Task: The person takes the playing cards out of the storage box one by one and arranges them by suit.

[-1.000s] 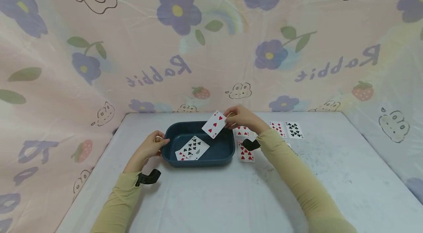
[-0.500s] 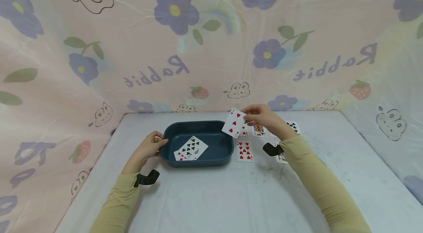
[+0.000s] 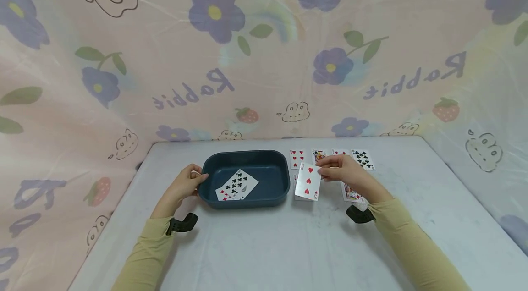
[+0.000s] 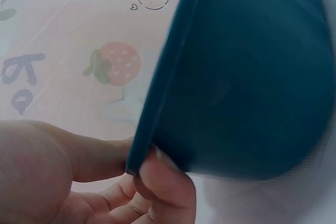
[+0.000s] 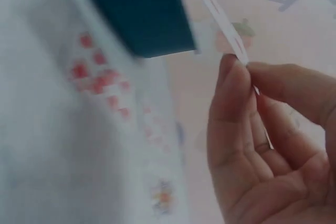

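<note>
In the head view my left hand (image 3: 181,186) pinches the left rim of a dark blue tray (image 3: 270,178). The left wrist view has the thumb on one side of the rim and fingers on the other. A clubs card (image 3: 237,183) lies in the tray over a red-suited card (image 3: 222,195). To the tray's right, my right hand (image 3: 350,175) holds a three of hearts playing card (image 3: 308,183) by its edge, between thumb and fingers. The held card hides most of a hearts card on the table beneath it. In the right wrist view the held card (image 5: 223,19) appears edge-on.
Along the table's back lie a hearts card (image 3: 297,159), a face card (image 3: 318,156), a partly covered diamonds card (image 3: 339,151) and a clubs card (image 3: 363,160). Another face card (image 3: 352,193) lies below my right hand. A patterned cloth (image 3: 264,66) hangs behind.
My right hand has carried the three of hearts from over the tray rightward and toward me, over the front hearts card. The left hand keeps its grip on the tray.
</note>
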A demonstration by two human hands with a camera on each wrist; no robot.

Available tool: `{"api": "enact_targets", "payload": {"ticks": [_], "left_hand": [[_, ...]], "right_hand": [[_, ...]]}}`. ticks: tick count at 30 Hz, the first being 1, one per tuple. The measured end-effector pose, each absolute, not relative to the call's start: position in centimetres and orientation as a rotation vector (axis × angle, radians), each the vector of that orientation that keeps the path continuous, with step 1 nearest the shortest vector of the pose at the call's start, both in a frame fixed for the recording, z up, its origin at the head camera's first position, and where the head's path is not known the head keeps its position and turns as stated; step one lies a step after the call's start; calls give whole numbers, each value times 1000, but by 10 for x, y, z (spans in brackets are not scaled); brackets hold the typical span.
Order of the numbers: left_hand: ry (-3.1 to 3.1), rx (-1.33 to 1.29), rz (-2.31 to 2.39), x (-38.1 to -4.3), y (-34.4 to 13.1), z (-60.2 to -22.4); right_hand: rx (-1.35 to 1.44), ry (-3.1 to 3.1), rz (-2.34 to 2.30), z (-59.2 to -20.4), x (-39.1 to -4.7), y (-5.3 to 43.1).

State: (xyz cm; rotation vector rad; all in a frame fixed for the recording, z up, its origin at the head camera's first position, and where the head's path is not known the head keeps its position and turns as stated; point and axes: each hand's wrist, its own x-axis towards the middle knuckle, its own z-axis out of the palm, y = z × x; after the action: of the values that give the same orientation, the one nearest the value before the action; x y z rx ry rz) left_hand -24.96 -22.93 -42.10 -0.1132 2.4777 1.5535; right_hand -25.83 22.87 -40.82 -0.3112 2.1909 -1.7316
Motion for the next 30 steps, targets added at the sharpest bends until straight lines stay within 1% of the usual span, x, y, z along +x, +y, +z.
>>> {"api": "enact_targets", "payload": {"ticks": [7,15,23,30], "left_hand": [[2471,-112,1555,-249,-231,-420],[2477,-135,1542,-250,-230,-418],[2475,-128,1543,-249,-229,-420],[2479,-148,1539,-250,-228,-420]], "right_hand": [[-298,2136,-1636,-432,-238,236],[-269,2088,-1576,-449,-226,232],[-270,2069,-1578,-456,-222,225],[-235,2098,-1580,-455,-219,222]]}}
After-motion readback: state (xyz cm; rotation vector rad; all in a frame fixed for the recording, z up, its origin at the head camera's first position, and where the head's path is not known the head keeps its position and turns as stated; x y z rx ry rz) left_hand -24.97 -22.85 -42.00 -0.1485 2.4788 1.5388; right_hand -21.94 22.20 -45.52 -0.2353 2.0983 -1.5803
